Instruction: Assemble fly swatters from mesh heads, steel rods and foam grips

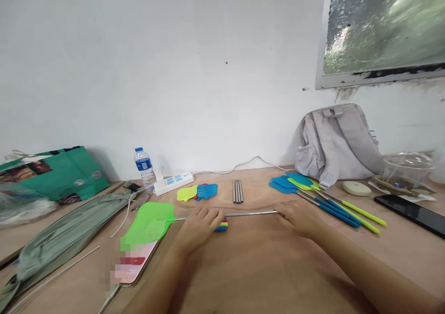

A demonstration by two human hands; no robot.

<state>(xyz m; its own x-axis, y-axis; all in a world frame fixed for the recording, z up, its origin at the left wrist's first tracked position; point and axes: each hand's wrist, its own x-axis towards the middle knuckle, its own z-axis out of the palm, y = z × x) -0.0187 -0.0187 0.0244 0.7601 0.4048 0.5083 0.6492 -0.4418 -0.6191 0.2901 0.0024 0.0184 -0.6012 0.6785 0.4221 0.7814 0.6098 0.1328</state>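
Left hand [200,224] is gripping the metal rod [251,213] mid-length, right hand [296,217] holding its right end, fingers curled. Rod is running sideways over the surface [250,272] into the green swatter head [152,222].

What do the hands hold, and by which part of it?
The green swatter, by its metal rod: the left hand on its left part, the right hand at its right end.

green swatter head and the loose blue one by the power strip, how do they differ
The green head is joined to a metal rod; the blue head has no rod. The green head overlaps a phone; the blue head lies beside a yellow head. Both are perforated.
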